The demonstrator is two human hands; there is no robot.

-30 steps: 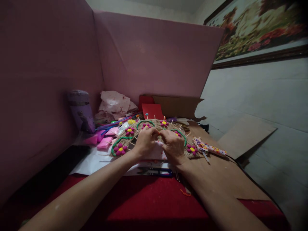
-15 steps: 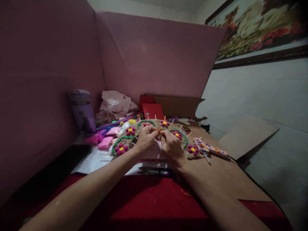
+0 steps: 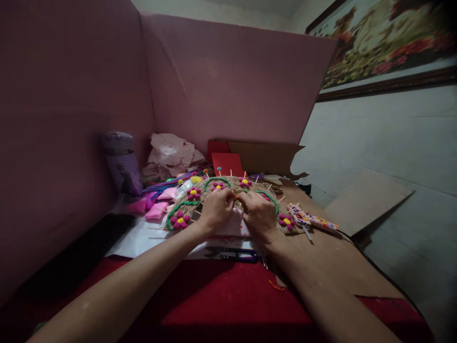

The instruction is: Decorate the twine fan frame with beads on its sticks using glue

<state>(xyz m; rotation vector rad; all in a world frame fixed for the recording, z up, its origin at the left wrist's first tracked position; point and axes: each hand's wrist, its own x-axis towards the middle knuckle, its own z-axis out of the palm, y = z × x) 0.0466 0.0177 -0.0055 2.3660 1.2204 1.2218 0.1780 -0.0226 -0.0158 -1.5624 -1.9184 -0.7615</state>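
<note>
In the head view, a half-round arch wrapped in tan twine (image 3: 233,182) lies on the work surface in front of the person, partly covered by the hands. Its long axis runs left to right, the curved edge faces away from the person, and its two ends come toward the near side. Magenta clay flowers with yellow centres (image 3: 179,220) and wavy green cords (image 3: 183,205) sit on it, and thin pale wooden sticks (image 3: 256,180) point outward around its rim like rays.

The left hand (image 3: 218,209) and right hand (image 3: 259,212) meet over the middle of the arch, thumbs and forefingers pinched nearly closed on a small orange piece (image 3: 236,197); it is mostly hidden, so its direction cannot be told.

Nearer the person, small blue-handled metal snips (image 3: 237,255) lie crosswise, blades to the left, handles to the right. A flower-patterned, gun-shaped tool (image 3: 319,221) rests beside the arch's right end on flat brown cardboard (image 3: 332,267). Soft pink packets (image 3: 156,211) lie near its left end.
</note>
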